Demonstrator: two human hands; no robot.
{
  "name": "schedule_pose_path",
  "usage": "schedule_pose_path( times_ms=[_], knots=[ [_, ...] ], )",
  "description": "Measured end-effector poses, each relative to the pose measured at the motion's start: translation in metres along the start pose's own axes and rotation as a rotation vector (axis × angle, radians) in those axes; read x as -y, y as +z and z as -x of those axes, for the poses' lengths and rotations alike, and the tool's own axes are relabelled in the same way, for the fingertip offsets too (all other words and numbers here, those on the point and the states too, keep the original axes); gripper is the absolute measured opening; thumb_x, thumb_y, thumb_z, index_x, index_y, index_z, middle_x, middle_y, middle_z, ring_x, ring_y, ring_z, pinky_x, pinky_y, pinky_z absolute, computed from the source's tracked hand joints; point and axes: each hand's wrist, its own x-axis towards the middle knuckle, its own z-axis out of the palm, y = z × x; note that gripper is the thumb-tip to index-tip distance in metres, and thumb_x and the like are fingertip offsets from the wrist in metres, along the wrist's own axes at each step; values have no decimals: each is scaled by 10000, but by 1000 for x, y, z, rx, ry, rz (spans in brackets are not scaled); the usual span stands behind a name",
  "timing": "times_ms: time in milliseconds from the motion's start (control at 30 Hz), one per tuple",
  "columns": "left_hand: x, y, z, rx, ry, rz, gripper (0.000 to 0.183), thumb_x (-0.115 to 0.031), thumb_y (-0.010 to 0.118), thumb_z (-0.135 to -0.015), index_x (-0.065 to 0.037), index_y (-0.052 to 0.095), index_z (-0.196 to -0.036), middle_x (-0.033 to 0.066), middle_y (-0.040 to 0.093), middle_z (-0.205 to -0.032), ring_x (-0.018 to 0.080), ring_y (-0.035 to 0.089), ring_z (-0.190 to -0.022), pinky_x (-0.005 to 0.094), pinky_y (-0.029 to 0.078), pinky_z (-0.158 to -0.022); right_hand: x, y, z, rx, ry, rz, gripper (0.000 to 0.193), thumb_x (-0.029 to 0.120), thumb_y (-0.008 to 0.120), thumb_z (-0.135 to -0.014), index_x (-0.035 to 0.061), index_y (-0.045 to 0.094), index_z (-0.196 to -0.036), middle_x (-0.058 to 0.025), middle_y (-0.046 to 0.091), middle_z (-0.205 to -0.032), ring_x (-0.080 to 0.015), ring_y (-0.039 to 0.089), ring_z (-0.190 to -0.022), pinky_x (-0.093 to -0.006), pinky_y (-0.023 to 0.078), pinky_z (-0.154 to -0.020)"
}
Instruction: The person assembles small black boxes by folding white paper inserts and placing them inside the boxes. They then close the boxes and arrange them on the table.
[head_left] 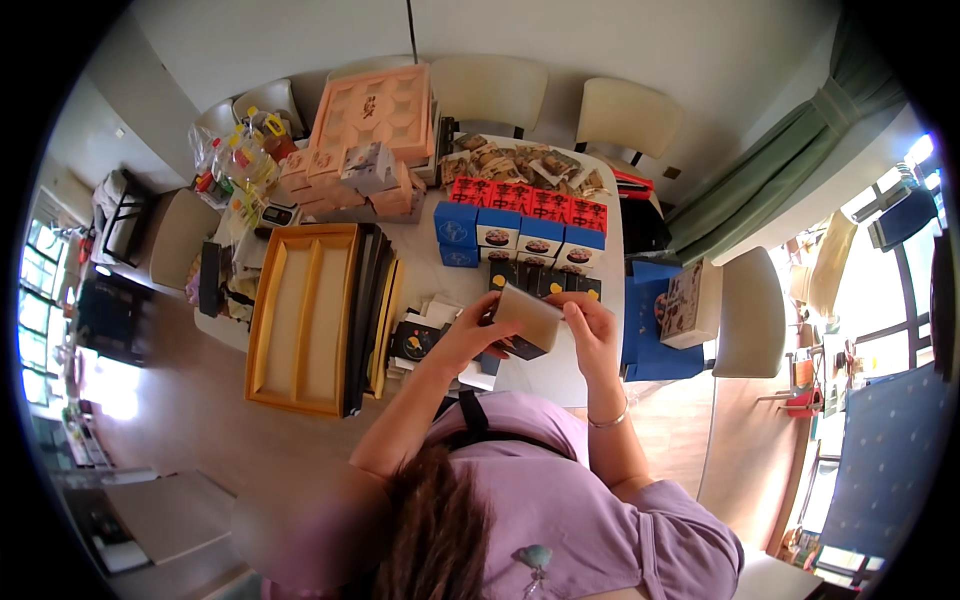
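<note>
Red boxes (530,203), pink box (370,112): dark characters printed.

Left hand (478,332) partly hidden behind small box (532,320). Left sleeve (335,530) blurred. Green curtain (785,165) cut off at upper right. Packets (530,165), perhaps snacks, too small to tell.

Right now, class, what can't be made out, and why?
Head view:
- Small brown-and-black box, held in the left hand: far side turned away.
- Small black boxes with yellow motifs: partly hidden behind that box.
- Black rectangular trays: mostly covered by the gold rectangular tray.
- Left lilac sleeve: blurred.
</note>
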Motion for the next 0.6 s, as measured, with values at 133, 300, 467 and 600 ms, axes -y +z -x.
schedule_pose_path(
  times_ms=[133,300,467,600],
  knots=[
    [14,0,-4,78,82,42,517,-232,639,-906,-65,440,-1353,79,561,-1194,213,620,-1017,391,601,-745,10,3,1,-65,-131,149,167,129,630,-945,-27,685,-971,41,603,-751,-24,501,-724,-172,399,-630],
    [16,5,-9,226,-11,480,458,-294,557,-960,-77,428,-1343,69,549,-1226,246,624,-1054,435,583,-819,-21,-15,-5,-353,-120,104,203,124,616,-957,-12,634,-807,50,511,-656,-25,415,-631,-185,326,-557],
    [3,24,-4,149,-56,156,392,-302,559,-951,-95,490,-1277,69,600,-1139,228,661,-968,409,594,-763,-29,-15,-3,-361,-159,238,203,135,615,-958,-12,618,-818,42,513,-680,-32,407,-646,-194,322,-565],
    [1,23,-2,78,-139,286,389,-285,535,-947,-73,497,-1271,113,624,-1124,278,641,-1038,475,580,-804,-17,-8,-2,-153,-170,47,163,139,616,-954,-22,638,-961,10,614,-818,-38,507,-762,-184,402,-681]
  ],
)
